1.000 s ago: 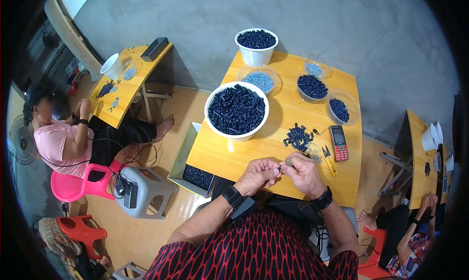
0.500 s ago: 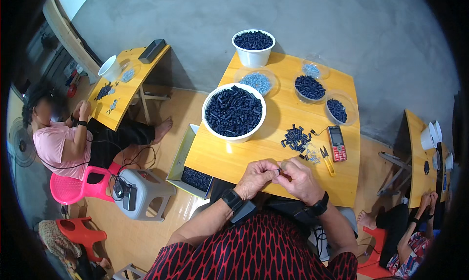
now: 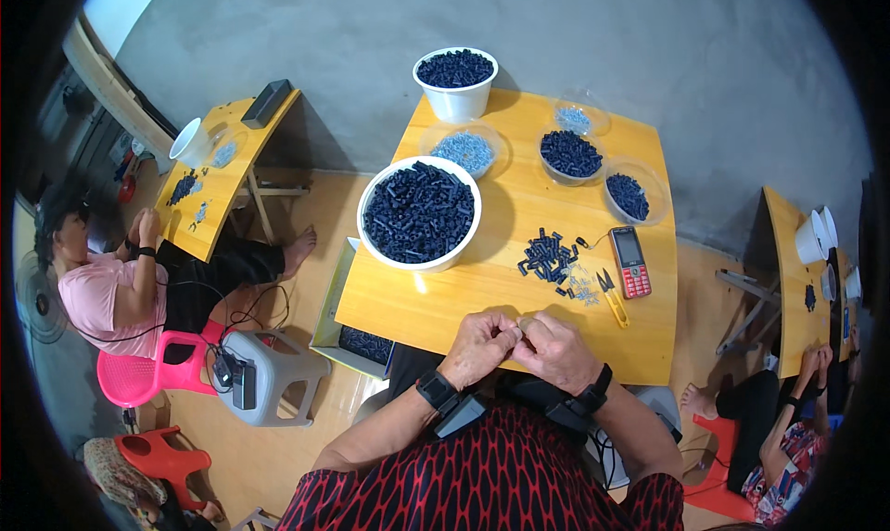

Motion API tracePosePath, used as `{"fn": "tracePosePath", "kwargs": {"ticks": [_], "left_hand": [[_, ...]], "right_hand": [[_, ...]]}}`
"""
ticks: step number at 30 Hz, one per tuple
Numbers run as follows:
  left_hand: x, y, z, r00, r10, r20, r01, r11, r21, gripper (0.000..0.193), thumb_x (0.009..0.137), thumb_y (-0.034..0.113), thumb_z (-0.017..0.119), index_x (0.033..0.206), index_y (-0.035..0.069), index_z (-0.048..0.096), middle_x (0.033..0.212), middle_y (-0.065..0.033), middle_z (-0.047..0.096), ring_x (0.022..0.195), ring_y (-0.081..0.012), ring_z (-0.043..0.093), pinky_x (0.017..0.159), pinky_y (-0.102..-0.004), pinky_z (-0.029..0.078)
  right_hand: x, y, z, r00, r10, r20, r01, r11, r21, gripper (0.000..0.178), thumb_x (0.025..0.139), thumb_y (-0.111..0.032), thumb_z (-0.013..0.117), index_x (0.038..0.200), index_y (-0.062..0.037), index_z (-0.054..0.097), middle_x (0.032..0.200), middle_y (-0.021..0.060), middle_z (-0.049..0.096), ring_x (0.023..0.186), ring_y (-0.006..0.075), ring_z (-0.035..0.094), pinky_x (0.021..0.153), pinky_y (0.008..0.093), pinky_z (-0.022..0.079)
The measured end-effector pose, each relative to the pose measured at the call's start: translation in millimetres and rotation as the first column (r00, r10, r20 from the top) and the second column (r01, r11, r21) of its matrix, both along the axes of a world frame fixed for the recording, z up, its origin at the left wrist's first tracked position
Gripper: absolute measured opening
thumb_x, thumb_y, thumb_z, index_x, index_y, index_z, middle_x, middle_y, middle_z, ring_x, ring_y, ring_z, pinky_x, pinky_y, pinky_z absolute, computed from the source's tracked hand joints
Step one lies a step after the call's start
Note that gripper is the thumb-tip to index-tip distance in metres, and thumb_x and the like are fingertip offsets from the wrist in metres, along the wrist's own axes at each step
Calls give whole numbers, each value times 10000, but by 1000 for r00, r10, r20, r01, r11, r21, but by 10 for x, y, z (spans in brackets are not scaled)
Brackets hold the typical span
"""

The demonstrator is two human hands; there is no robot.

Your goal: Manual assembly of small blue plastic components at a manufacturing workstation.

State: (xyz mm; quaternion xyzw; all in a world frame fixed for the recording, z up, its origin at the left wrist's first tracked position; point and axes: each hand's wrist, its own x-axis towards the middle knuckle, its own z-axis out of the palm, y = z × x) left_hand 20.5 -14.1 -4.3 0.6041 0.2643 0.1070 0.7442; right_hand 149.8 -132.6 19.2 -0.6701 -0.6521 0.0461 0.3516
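Note:
My left hand [image 3: 480, 347] and my right hand [image 3: 558, 350] meet at the table's near edge, thumbs and fingertips pinched together. Whatever lies between them is hidden by the fingers. Just beyond my right hand is a loose pile of short black tubular pieces [image 3: 547, 257], with tiny clear-bluish pieces [image 3: 583, 287] scattered beside it. Small snips [image 3: 616, 307] with a yellow handle lie to the right of these. A red and black keypad phone [image 3: 630, 262] rests alongside the snips.
A large white bucket [image 3: 418, 266] of black pieces stands left on the yellow table [image 3: 389, 301]; another bucket [image 3: 459, 105] stands at the back. Clear tubs [image 3: 573, 181] hold black or bluish pieces. A box [image 3: 326, 346] sits on the floor. Other people work at side tables [image 3: 218, 225].
The view has shifted slightly, so the table sits farther left. My hands stay together, with fingers turned a little; the small dark piece seen between them is now covered.

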Motion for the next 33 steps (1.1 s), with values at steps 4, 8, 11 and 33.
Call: {"fn": "tracePosePath", "kwargs": {"ticks": [4, 8, 11, 33], "left_hand": [[6, -13, -40, 999, 20, 47, -21, 1000, 17, 133, 949, 85, 602, 839, 11, 607, 692, 27, 553, 586, -42, 455, 504, -215, 371], [7, -12, -32, 998, 27, 49, -29, 999, 32, 136, 954, 96, 602, 846, 14, 605, 690, 31, 550, 576, -41, 449, 495, -216, 365], [-6, -9, -4, 999, 25, 23, -26, 998, 55, 146, 958, 109, 602, 847, 15, 604, 688, 30, 548, 563, -45, 448, 483, -216, 358], [-57, 84, 68, 999, -14, 29, 18, 993, -121, 136, 934, 103, 601, 872, -3, 660, 726, -7, 619, 621, -59, 556, 542, -208, 448]], "right_hand": [[2, 27, -48, 1000, -5, 1, 5, 1000, 22, 148, 773, -72, 689, 812, -18, 556, 747, 135, 535, 654, 325, 592, 597, 419, 495], [-17, 42, -52, 1000, -8, -3, 8, 999, 33, 146, 766, -66, 689, 820, -14, 563, 746, 136, 533, 656, 327, 591, 594, 421, 494], [-21, 28, -45, 1000, 5, -6, -4, 1000, 22, 143, 764, -54, 683, 841, -5, 574, 748, 137, 533, 651, 329, 588, 597, 423, 496], [-34, 84, 31, 984, 35, 176, -53, 994, 96, 201, 740, -17, 708, 912, 46, 627, 779, 129, 601, 662, 278, 625, 593, 358, 526]]}}
